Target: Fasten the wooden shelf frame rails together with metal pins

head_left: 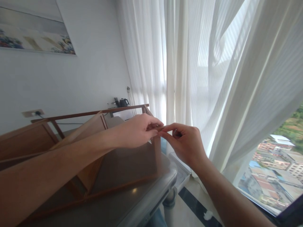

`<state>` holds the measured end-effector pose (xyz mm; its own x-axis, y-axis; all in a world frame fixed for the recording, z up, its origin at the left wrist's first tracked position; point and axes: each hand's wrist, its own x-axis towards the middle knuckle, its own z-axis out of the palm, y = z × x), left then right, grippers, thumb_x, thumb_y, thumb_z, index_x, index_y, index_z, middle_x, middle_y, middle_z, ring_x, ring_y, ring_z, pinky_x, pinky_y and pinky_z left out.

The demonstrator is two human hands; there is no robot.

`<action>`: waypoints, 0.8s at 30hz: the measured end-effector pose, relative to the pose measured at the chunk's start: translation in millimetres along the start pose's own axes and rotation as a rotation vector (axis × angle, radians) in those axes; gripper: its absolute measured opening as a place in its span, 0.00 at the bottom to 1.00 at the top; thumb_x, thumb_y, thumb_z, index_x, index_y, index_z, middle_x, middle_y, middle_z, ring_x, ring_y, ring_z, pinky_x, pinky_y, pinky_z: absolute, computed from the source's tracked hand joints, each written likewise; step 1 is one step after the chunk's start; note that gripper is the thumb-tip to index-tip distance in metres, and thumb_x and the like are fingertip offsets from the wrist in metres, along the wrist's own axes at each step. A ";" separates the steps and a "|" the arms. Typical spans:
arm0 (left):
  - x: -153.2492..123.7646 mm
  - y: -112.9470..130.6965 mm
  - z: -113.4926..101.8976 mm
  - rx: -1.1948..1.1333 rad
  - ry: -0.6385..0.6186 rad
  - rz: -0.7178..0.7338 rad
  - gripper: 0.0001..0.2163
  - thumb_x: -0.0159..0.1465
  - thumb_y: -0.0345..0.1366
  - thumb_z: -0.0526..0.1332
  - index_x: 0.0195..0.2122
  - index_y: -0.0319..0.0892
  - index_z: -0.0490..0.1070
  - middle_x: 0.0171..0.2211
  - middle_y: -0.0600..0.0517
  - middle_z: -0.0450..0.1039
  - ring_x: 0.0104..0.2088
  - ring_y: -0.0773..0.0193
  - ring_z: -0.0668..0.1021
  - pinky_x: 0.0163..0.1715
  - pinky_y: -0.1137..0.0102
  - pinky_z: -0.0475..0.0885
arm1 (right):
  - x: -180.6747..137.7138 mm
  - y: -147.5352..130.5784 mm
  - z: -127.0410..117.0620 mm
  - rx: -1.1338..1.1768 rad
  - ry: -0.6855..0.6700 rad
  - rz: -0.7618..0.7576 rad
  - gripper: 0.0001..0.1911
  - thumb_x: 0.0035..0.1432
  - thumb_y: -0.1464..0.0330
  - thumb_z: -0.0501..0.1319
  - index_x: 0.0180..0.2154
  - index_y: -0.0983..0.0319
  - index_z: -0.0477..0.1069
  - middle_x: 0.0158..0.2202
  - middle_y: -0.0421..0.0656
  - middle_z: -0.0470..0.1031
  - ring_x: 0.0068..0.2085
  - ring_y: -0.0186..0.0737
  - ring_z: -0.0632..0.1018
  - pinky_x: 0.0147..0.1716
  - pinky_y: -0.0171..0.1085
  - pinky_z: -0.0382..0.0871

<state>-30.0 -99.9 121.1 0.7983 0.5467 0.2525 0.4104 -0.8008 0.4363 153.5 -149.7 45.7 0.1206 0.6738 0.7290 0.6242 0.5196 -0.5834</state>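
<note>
Both my hands meet at the right end of a brown wooden shelf frame (156, 154), which lies on its side on a table. My left hand (138, 130) reaches across the frame with thumb and fingers pinched. Opposite it, my right hand (187, 143) pinches with thumb and forefinger, the other fingers curled. Between the fingertips shows a thin brownish piece (161, 128); most of it is hidden, so its kind cannot be made out. Whether it touches the frame's end is unclear. Slanted wooden panels (91, 126) sit inside the frame, left of my hands.
The dark grey table (151, 192) has a rounded silvery edge. White curtains (199, 78) hang on the right before a window. A black kettle (123, 102) stands behind the frame. On the floor lies a crumpled white scrap (208, 215). A wall socket (33, 113) holds a plug.
</note>
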 end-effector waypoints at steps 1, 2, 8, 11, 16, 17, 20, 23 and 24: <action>-0.2 -0.4 0.2 0.007 -0.003 0.004 0.12 0.69 0.40 0.58 0.43 0.44 0.80 0.38 0.49 0.81 0.39 0.57 0.80 0.41 0.65 0.72 | -0.1 0.2 0.0 -0.001 -0.001 0.003 0.06 0.57 0.62 0.71 0.31 0.57 0.82 0.16 0.30 0.55 0.20 0.29 0.57 0.24 0.35 0.54; -0.4 -0.5 0.3 0.019 -0.008 0.009 0.12 0.69 0.40 0.57 0.42 0.43 0.80 0.37 0.50 0.81 0.38 0.58 0.80 0.40 0.66 0.71 | -0.3 0.7 0.0 -0.005 -0.002 0.004 0.05 0.58 0.62 0.71 0.31 0.56 0.83 0.16 0.30 0.56 0.20 0.29 0.57 0.24 0.35 0.54; -3.6 7.7 -3.1 0.014 -0.016 -0.009 0.13 0.67 0.36 0.55 0.41 0.42 0.80 0.29 0.51 0.77 0.32 0.61 0.76 0.32 0.67 0.66 | -6.3 6.9 2.9 -0.082 0.066 -0.089 0.05 0.61 0.64 0.69 0.33 0.56 0.83 0.17 0.32 0.64 0.20 0.29 0.62 0.23 0.34 0.57; -4.3 9.8 -4.5 -0.037 -0.032 -0.017 0.13 0.64 0.33 0.54 0.37 0.41 0.79 0.27 0.52 0.74 0.30 0.62 0.75 0.31 0.67 0.65 | -12.3 12.3 6.3 -0.241 0.172 -0.323 0.07 0.65 0.66 0.66 0.36 0.58 0.82 0.24 0.37 0.76 0.22 0.30 0.69 0.25 0.34 0.61; -1.0 0.5 -2.0 -0.068 -0.022 0.007 0.10 0.62 0.33 0.54 0.31 0.41 0.76 0.23 0.53 0.71 0.27 0.63 0.73 0.27 0.67 0.62 | -19.0 16.3 7.7 -0.523 0.184 -0.563 0.10 0.69 0.68 0.60 0.40 0.60 0.82 0.22 0.39 0.75 0.23 0.32 0.71 0.23 0.35 0.60; -0.3 -1.2 -1.5 -0.064 -0.023 0.009 0.10 0.62 0.33 0.54 0.32 0.41 0.76 0.23 0.53 0.71 0.27 0.63 0.73 0.27 0.67 0.62 | -19.5 16.6 7.4 -0.535 0.182 -0.572 0.10 0.70 0.69 0.60 0.40 0.60 0.81 0.22 0.39 0.75 0.22 0.32 0.71 0.23 0.35 0.60; -0.1 -1.8 -1.3 -0.060 -0.028 0.011 0.11 0.62 0.33 0.54 0.33 0.41 0.77 0.24 0.53 0.71 0.27 0.64 0.73 0.26 0.68 0.62 | -20.2 19.8 7.3 -0.532 0.197 -0.586 0.09 0.69 0.68 0.61 0.42 0.60 0.81 0.22 0.39 0.75 0.22 0.31 0.71 0.23 0.35 0.60; -2.0 3.0 -2.5 -0.059 -0.027 0.006 0.11 0.63 0.33 0.54 0.34 0.41 0.78 0.24 0.53 0.72 0.27 0.63 0.73 0.27 0.68 0.64 | -20.9 24.9 8.5 -0.516 0.199 -0.580 0.08 0.67 0.68 0.63 0.44 0.61 0.81 0.23 0.39 0.76 0.23 0.32 0.72 0.23 0.35 0.60; -2.7 4.7 -3.0 -0.056 -0.025 -0.001 0.12 0.63 0.34 0.54 0.35 0.41 0.78 0.24 0.53 0.72 0.27 0.63 0.74 0.28 0.68 0.64 | -21.4 25.7 8.7 -0.506 0.197 -0.571 0.09 0.67 0.68 0.64 0.46 0.61 0.80 0.24 0.40 0.76 0.23 0.32 0.72 0.24 0.35 0.60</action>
<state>-31.5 -104.3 125.0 0.8091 0.5407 0.2303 0.3865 -0.7847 0.4846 160.3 -146.2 12.1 -0.2194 0.2446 0.9445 0.9005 0.4234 0.0995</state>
